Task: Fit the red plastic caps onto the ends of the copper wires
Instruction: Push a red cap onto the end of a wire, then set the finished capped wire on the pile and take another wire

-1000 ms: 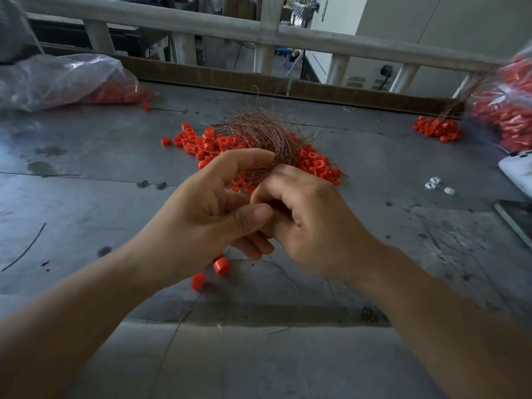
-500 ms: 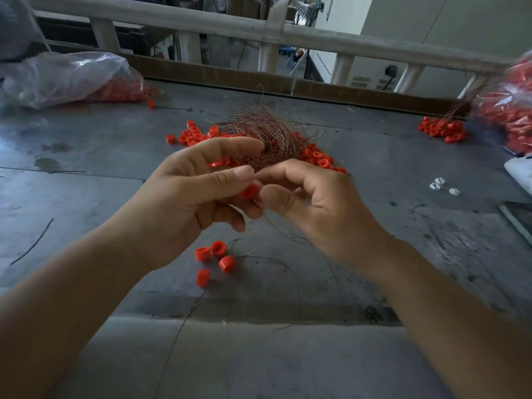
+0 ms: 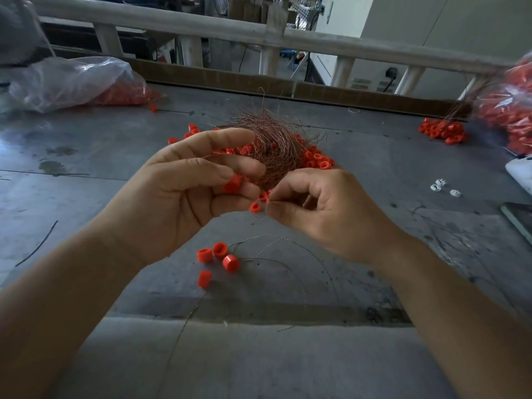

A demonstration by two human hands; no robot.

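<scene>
My left hand (image 3: pixel 184 194) pinches a red cap (image 3: pixel 232 183) between thumb and middle finger, its forefinger stretched out above. Close to its right, my right hand (image 3: pixel 319 211) pinches a thin copper wire (image 3: pixel 260 218) between thumb and forefinger, the tip near a loose cap (image 3: pixel 255 207) below my left fingers. Behind both hands lies a tangled bundle of copper wires (image 3: pixel 270 139) amid a scatter of red caps (image 3: pixel 316 160). Below my hands lie several capped wires (image 3: pixel 220 256) on the grey table (image 3: pixel 100 156).
A clear bag of red caps (image 3: pixel 86 82) lies at the back left, another bag (image 3: pixel 509 110) at the right edge with a small heap of caps (image 3: pixel 442 131) beside it. Small white parts (image 3: pixel 443 188) lie at the right. A railing (image 3: pixel 259 33) borders the table's far side.
My hands have drawn apart and risen a little. The cap now sits in my left fingertips, and my right hand holds a wire just to its right.
</scene>
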